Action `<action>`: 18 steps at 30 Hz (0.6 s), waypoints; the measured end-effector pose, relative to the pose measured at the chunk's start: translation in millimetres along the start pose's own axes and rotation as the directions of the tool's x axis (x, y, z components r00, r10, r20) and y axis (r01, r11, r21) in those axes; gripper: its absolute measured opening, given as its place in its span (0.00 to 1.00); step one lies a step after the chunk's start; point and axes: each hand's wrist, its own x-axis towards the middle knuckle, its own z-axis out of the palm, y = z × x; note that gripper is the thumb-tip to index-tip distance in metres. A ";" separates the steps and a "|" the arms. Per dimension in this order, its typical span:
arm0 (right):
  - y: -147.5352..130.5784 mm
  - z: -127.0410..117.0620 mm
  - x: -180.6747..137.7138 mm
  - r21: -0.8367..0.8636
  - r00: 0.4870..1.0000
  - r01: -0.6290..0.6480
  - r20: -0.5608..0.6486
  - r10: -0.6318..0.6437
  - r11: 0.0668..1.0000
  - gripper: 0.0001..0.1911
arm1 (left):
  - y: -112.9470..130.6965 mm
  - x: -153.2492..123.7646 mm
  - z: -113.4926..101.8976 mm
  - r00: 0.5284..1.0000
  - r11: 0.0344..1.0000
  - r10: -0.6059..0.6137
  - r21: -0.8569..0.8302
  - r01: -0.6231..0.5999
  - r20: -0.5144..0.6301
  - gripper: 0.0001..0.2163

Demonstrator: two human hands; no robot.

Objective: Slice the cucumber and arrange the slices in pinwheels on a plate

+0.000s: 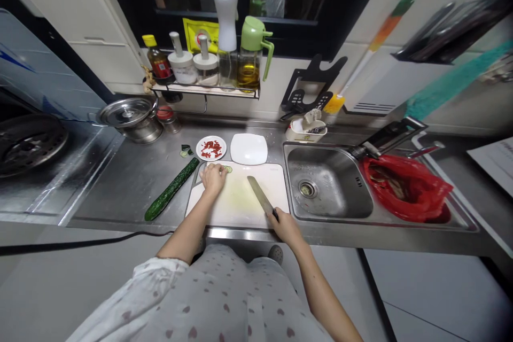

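At the upper left of the white cutting board (pixel 266 219), my left hand (pixel 212 177) curls over a cut cucumber piece (pixel 228 169). Its pale, green-rimmed end shows beyond my fingertips, and the rest is hidden under the hand. My right hand (pixel 285 224) grips the dark handle of a kitchen knife (pixel 259 193) over the board's right half. The blade points up and left, apart from the cucumber piece. A whole cucumber (pixel 172 189) lies slanted on the counter left of the board.
Behind the board stand a plate of chopped red pieces (pixel 211 148) and a white dish (pixel 249 148). Cucumber ends (pixel 185 150) lie nearby. A sink (pixel 332 187) is right of the board, with a red bag (pixel 409 189) beyond. A lidded pot (pixel 136 120) stands back left, below a condiment rack (pixel 208 90).
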 end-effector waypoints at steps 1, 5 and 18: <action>0.0 -0.2 -0.1 0.000 1.000 -0.001 0.002 0.001 1.000 0.17 | 3.0 2.6 0.4 1.000 1.000 0.018 0.010 -0.018 0.005 0.13; -0.3 -1.0 -0.6 -0.004 1.000 -0.013 0.011 0.013 1.000 0.16 | 9.8 11.8 2.7 0.996 0.996 0.061 0.065 -0.065 0.057 0.14; -0.1 -2.0 -1.9 -0.001 1.000 -0.017 0.011 0.017 1.000 0.16 | 14.8 17.9 5.9 0.989 0.990 0.108 0.076 -0.116 0.101 0.10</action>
